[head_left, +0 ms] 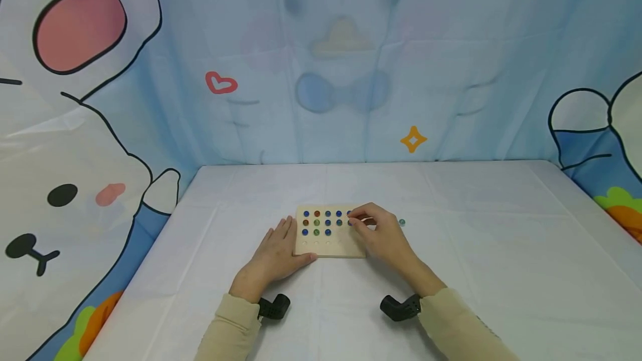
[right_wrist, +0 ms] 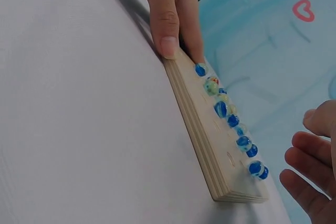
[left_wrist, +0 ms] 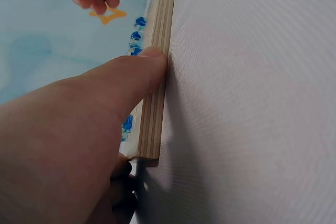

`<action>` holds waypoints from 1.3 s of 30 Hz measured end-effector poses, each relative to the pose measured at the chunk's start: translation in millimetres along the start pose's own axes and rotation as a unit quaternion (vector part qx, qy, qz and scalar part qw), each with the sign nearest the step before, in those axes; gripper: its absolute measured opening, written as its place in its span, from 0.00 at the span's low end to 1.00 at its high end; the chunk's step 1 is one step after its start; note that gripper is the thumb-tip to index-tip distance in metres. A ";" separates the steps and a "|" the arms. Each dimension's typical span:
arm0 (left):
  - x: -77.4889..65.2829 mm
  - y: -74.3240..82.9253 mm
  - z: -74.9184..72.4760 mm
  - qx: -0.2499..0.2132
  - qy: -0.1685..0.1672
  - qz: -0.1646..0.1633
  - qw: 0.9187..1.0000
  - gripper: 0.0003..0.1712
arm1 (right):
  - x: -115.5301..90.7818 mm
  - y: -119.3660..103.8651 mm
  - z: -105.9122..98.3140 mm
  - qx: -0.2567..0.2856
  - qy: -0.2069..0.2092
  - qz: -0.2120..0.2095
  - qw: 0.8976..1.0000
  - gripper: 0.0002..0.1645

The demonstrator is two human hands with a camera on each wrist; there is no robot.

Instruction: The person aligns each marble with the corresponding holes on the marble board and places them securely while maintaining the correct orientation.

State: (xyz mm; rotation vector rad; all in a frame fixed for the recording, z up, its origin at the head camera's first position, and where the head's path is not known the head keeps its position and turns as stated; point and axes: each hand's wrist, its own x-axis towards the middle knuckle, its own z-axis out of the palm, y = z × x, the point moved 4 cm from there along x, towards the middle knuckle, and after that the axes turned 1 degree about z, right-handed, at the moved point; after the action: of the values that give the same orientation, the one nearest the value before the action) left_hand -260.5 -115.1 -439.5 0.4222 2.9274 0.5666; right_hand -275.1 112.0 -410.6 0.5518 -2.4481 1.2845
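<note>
Board point(head_left: 345, 246), marbles point(head_left: 328, 232) atop, against left hand point(head_left: 277, 252)

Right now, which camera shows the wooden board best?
Head view: it looks down on the wooden board, showing most of its face and the rows of marbles; the right hand covers part. Left wrist gives mainly its layered edge, partly behind the left hand. Right wrist shows the edge and top at a shallow slant.

Soft, even light brightens the head view's worktop point(head_left: 511, 249), while the wrist views (dimmer, greyer) show shadows point(left_wrist: 181, 140) beside the board point(left_wrist: 156, 103).
</note>
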 end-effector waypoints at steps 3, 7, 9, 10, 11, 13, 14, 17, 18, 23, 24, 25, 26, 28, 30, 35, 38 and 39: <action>-0.9 0.7 -0.7 -0.006 0.003 0.001 1.000 0.55 | 0.6 3.1 -7.2 -0.012 0.008 0.002 1.000 0.06; -1.4 1.3 -1.0 -0.011 0.005 0.002 1.000 0.55 | 0.6 6.8 -16.4 -0.026 0.015 0.009 0.999 0.06; -1.1 0.8 -0.7 -0.010 0.006 0.003 1.000 0.55 | 0.7 9.4 -20.9 -0.032 0.017 0.014 0.999 0.06; -1.0 0.7 -0.7 -0.009 0.006 0.003 1.000 0.55 | 0.6 11.2 -23.2 -0.035 0.019 0.018 0.999 0.07; -0.9 0.6 -0.8 -0.009 0.006 0.003 1.000 0.55 | 0.5 13.4 -25.4 -0.038 0.020 0.022 0.999 0.06; -0.9 0.5 -1.1 -0.007 0.006 0.003 1.000 0.55 | 0.4 18.3 -29.2 -0.045 0.022 0.032 0.998 0.07; -0.9 0.4 -1.3 -0.007 0.006 0.003 1.000 0.55 | 0.3 20.7 -31.1 -0.049 0.023 0.035 0.998 0.07; -0.9 0.3 -1.7 -0.007 0.004 0.002 1.000 0.55 | -0.4 27.2 -37.2 -0.055 0.027 0.040 0.997 0.07; -0.8 0.1 -1.4 -0.007 0.004 0.003 1.000 0.55 | -0.6 29.2 -39.3 -0.056 0.028 0.041 0.997 0.08; -1.4 -0.5 -1.6 -0.005 0.004 0.000 1.000 0.55 | -2.4 37.7 -50.4 -0.070 0.034 0.054 0.995 0.08; -1.4 -0.7 -1.5 -0.004 0.004 -0.001 1.000 0.55 | -2.8 39.9 -52.5 -0.071 0.036 0.060 0.995 0.09; -1.5 -0.8 -1.6 -0.004 0.004 -0.001 1.000 0.55 | -3.3 41.8 -54.5 -0.073 0.037 0.065 0.994 0.09; -1.5 -1.0 -1.5 -0.006 0.005 0.000 1.000 0.55 | -3.8 44.0 -56.4 -0.076 0.038 0.070 0.994 0.09; -1.8 -1.0 -1.4 -0.009 0.005 0.001 1.000 0.55 | -4.7 48.6 -59.7 -0.078 0.040 0.076 0.993 0.09; -2.0 -1.0 -1.4 -0.010 0.005 0.000 1.000 0.55 | -5.7 52.6 -62.1 -0.083 0.043 0.079 0.992 0.09; -2.5 -0.2 -1.0 -0.009 0.004 0.001 1.000 0.55 | -10.6 62.0 -63.9 -0.093 0.042 0.092 0.991 0.10; -2.2 0.9 -1.0 -0.012 0.004 0.005 1.000 0.54 | -14.1 66.7 -63.1 -0.093 0.037 0.100 0.990 0.10; -1.8 1.1 -0.7 -0.009 0.003 0.005 1.000 0.54 | -14.8 68.3 -62.5 -0.094 0.036 0.103 0.990 0.10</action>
State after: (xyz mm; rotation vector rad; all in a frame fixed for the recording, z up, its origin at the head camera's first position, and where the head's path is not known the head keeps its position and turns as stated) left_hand -258.7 -114.9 -438.4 0.4335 2.9240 0.5969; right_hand -288.3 202.4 -431.7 0.2049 -2.5807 1.1080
